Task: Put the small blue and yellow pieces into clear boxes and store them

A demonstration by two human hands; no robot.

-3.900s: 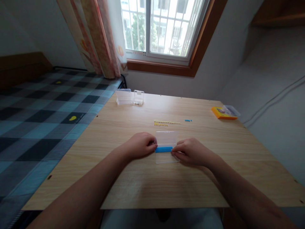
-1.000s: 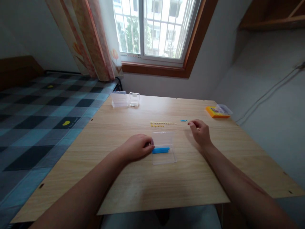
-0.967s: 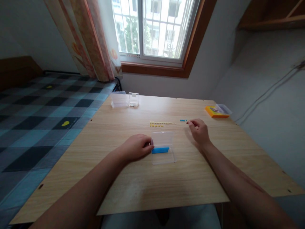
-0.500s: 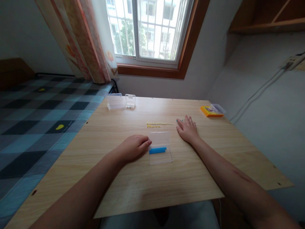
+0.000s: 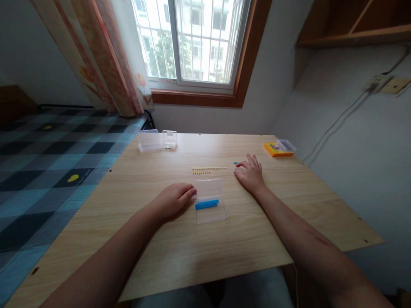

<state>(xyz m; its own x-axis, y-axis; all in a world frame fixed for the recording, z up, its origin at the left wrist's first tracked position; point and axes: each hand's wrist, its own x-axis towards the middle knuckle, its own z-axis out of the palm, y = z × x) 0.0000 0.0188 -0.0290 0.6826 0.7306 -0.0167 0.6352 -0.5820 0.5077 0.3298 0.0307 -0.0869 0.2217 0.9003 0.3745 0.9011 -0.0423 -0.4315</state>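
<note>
My left hand [image 5: 176, 197] rests on the table with its fingers curled and its thumb and forefinger at the left edge of an opened clear plastic box [image 5: 208, 217]. Blue sticks [image 5: 207, 205] lie side by side in that box. Beyond it, small yellow pieces [image 5: 209, 168] form two rows, the nearer one shorter. To their right, my right hand [image 5: 252, 174] has its thumb and forefinger brought together around a small blue piece [image 5: 235, 170], partly hidden; the other fingers are spread. Several small blue pieces [image 5: 236, 163] lie just past the forefinger.
Two clear plastic containers [image 5: 149, 141] stand at the table's far left corner. An orange and yellow box [image 5: 275, 149] with a clear lid or case is at the far right. A checked bed [image 5: 73, 154] adjoins the left side; a wall with a cable [image 5: 334, 124] is on the right.
My right hand has gone from lying nearly flat to bending its thumb and forefinger around a blue piece, uncovering other blue pieces. My left hand stays at the box. The view has shifted slightly.
</note>
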